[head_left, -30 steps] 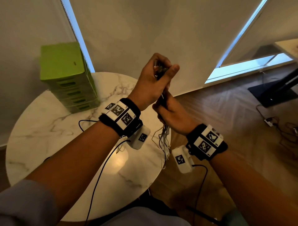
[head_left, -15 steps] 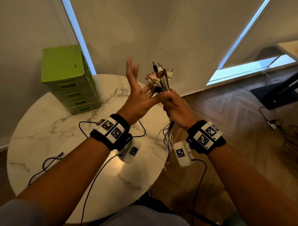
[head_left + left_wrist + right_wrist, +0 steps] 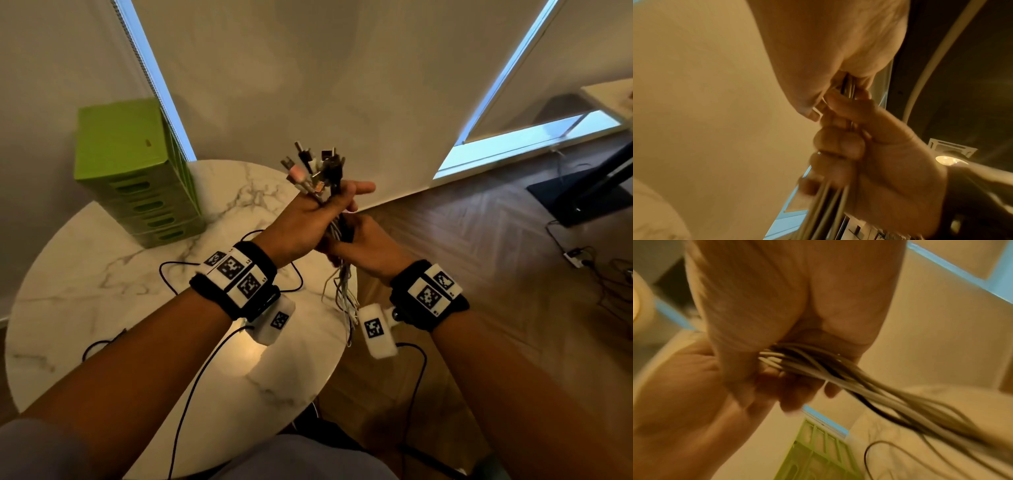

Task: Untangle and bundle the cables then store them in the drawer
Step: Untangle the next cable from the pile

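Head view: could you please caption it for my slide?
Both hands grip a cable bundle above a marble table.

Cables (image 3: 337, 240) bunched upright; green drawer unit (image 3: 137, 174) shut.

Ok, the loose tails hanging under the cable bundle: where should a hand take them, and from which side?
Best just beneath the right hand, where the cable bundle is still tight; further down the tails splay over the table edge. The left hand could probably come from the table side and curl round them, while the right holds on.
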